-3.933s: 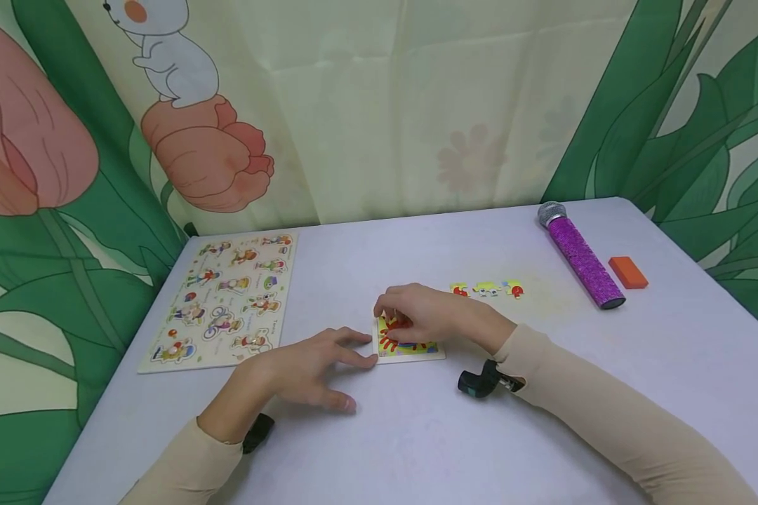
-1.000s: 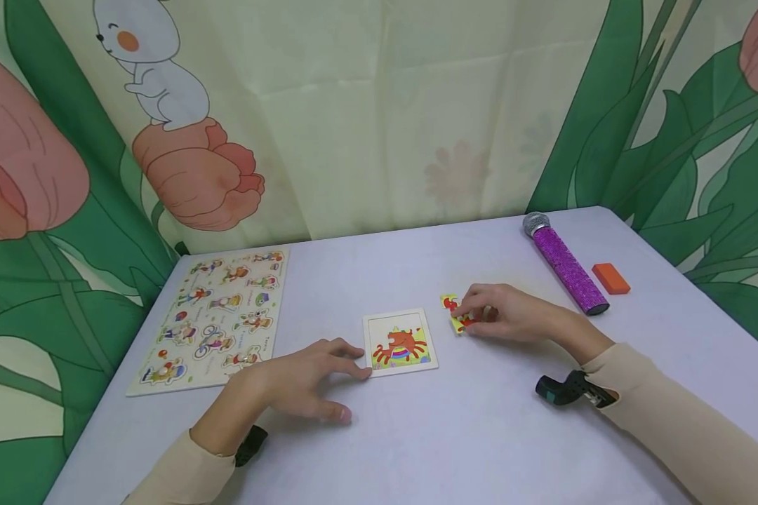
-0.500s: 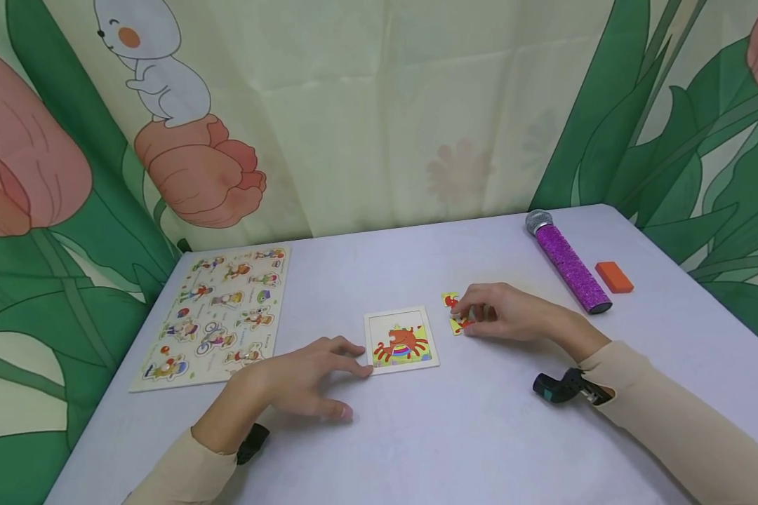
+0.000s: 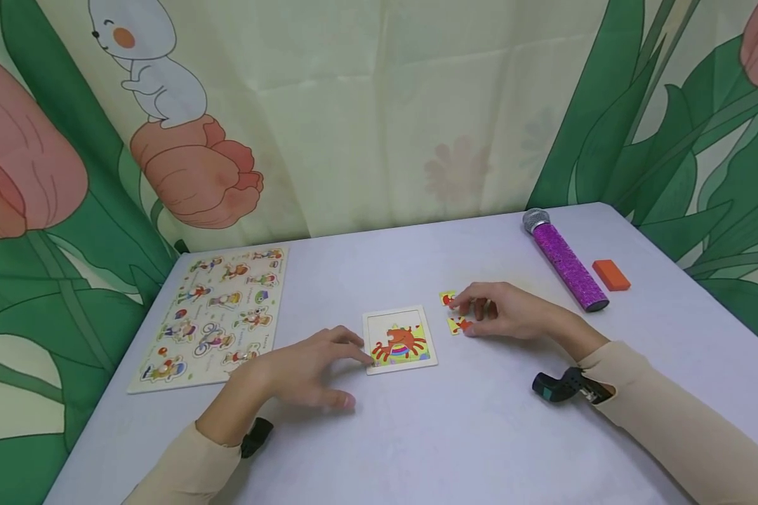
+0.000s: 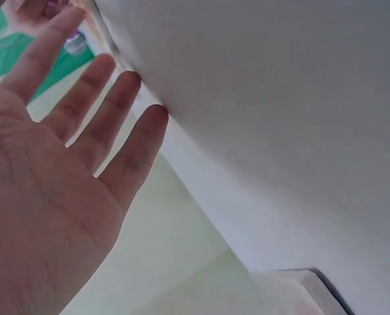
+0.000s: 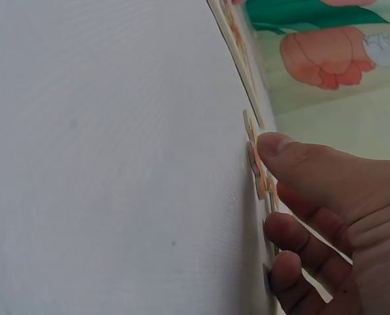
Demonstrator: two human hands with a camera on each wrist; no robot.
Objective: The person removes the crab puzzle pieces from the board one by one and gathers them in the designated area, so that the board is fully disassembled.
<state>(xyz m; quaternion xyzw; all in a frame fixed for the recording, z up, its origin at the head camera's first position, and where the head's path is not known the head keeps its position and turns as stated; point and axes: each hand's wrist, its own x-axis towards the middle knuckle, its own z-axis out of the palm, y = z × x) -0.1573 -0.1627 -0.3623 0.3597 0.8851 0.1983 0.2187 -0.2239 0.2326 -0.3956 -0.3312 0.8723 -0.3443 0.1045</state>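
A small square wooden puzzle board (image 4: 401,339) with a white frame lies mid-table, its lower part filled by a red crab picture, its upper part bare white. My left hand (image 4: 304,367) has its fingers stretched out, a fingertip right at the board's lower left corner. To the board's right, my right hand (image 4: 507,311) curls its fingers and pinches a yellow and red puzzle piece (image 4: 456,325) between thumb and index finger. Just above it lies another puzzle piece (image 4: 447,298), partly under the index fingertip. The right wrist view shows the thumb (image 6: 300,157) against a piece's edge.
On the left lies a large cream peg puzzle (image 4: 217,319) with printed animal figures. A glittery purple microphone (image 4: 568,263) and an orange block (image 4: 611,275) lie at the back right. A printed curtain (image 4: 366,119) hangs behind the table.
My right hand has left the board and moved right to the loose pieces, which now sit closer together near its fingertips. Over the last second both hands have barely shifted.
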